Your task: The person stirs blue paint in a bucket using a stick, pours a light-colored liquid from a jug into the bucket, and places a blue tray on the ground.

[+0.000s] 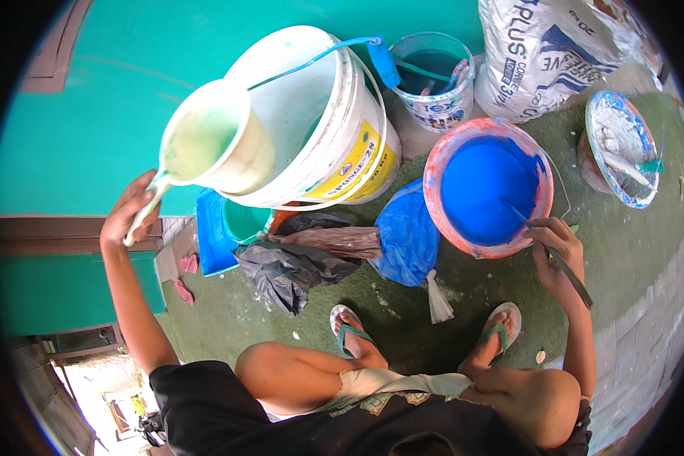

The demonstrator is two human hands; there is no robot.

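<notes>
A big white bucket [319, 121] with a blue handle stands at about twelve o'clock from the squatting person, hard against the teal wall [76, 137]. At two o'clock sits the pink-rimmed basin [488, 188], filled with bright blue paint; it looks heavy and sloshy, best gripped by the rim with both hands and kept level. A printed white sack [555, 53] leans farther off at one o'clock, with a small paint tub [433, 80] between it and the bucket. A crusted bowl [619, 148] with a brush in it lies at three o'clock. Crumpled blue and black plastic bags [342, 251] lie on the green ground straight ahead. At eleven o'clock the left hand [129, 213] has its fingers clenched on the long handle of a pale scoop cup [213, 144], lifted and tipped beside the bucket; the cup seems light and stiff but paint-slick, so the handle near the bowl would give the steadiest hold. The right hand [558, 247] has its fingers grasping a thin stir stick [551, 247], whose tip dips into the blue paint; it looks light, rigid and likely slippery where wet.
</notes>
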